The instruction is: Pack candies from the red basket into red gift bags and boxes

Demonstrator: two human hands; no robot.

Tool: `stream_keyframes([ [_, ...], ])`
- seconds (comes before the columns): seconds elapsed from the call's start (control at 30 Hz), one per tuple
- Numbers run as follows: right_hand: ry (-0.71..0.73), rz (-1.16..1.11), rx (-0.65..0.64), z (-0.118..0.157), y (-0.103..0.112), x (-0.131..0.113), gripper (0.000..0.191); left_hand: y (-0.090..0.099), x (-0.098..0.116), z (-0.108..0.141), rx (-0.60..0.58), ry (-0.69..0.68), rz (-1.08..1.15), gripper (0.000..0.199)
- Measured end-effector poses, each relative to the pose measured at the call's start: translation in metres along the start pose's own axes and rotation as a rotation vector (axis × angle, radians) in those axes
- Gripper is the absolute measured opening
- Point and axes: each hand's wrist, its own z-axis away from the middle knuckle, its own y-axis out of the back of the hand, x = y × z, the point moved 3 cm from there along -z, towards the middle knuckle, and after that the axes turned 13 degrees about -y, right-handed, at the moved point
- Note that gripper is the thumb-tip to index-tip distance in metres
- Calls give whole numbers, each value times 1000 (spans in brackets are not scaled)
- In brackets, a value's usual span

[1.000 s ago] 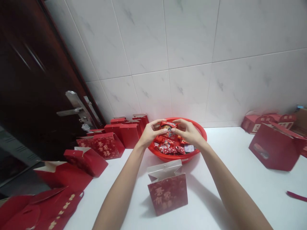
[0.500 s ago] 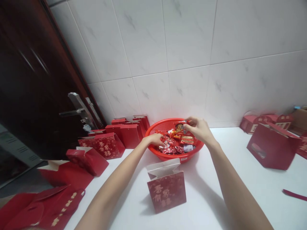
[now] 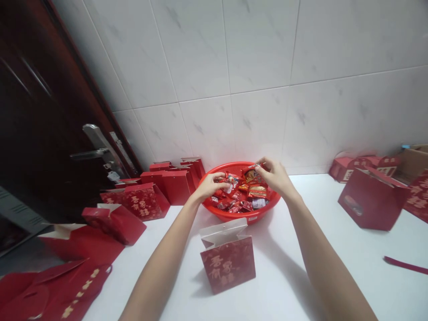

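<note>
A red plastic basket (image 3: 230,217) full of wrapped sweets stands against the wall. Over its left side my left hand (image 3: 207,187) is closed on a red wrapped sweet (image 3: 232,180) with a pale patch. At the basket's back right, my right hand (image 3: 274,177) pinches the edge of a dark-and-red snack packet (image 3: 251,173). Gold and red packets (image 3: 257,191) lie among the other sweets below the hands. In front of the basket stands a red paper gift bag (image 3: 229,265) with gold lettering, its top open.
Several red gift bags (image 3: 133,200) stand along the left, near the dark door (image 3: 43,111). A maroon bag with a window (image 3: 374,200) is at the right, before small red boxes (image 3: 354,167) and a cardboard box (image 3: 414,162). A red strip (image 3: 404,265) lies on the white table (image 3: 281,285).
My left hand has lifted a red wrapped sweet from the left of the pile. My right hand remains at the dark-and-red packet. The view has shifted slightly.
</note>
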Motion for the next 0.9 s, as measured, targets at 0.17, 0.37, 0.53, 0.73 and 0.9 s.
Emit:
stream_keyframes([
  [0.17,-14,-103,-48,-2,-3,3,19,5,11,7,77,14,35,36],
  [0.37,-67,-202,-68,-1,-3,2,25,8,1,7,-33,111,-51,47],
  [0.53,-88,-236,-47,2,-1,-3,27,-10,-2,-9,-284,31,-226,46],
  [0.73,-81,-238,-29,4,1,-5,27,-53,-8,-16,-835,37,-461,17],
  [0.9,-56,-219,4,3,2,-5,23,-65,-21,-31,-839,173,-900,19],
])
